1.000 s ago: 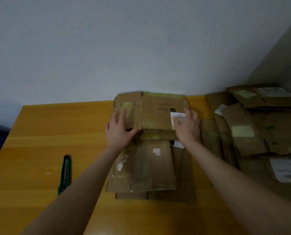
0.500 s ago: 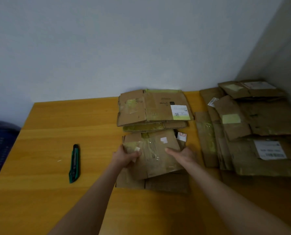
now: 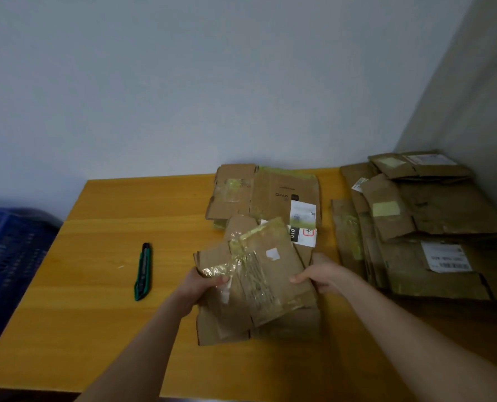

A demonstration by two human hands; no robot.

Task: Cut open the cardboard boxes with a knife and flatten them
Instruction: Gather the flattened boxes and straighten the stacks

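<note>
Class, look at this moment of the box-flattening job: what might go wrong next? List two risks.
The left hand and right hand grip the taped cardboard only at its edges; the glossy tape may let it slip.
The knife lies loose on the table beside the left forearm; a sweep might knock it off. Blade position unclear.

It was a plain storeroom-like corner: bare grey walls (image 3: 183,82), yellow wooden tabletop (image 3: 96,285), flattened brown cardboard boxes (image 3: 444,216) piled across it, blue plastic crate (image 3: 6,256) at left.

Upside-down "vivo" on the far flattened box (image 3: 273,187)
</note>
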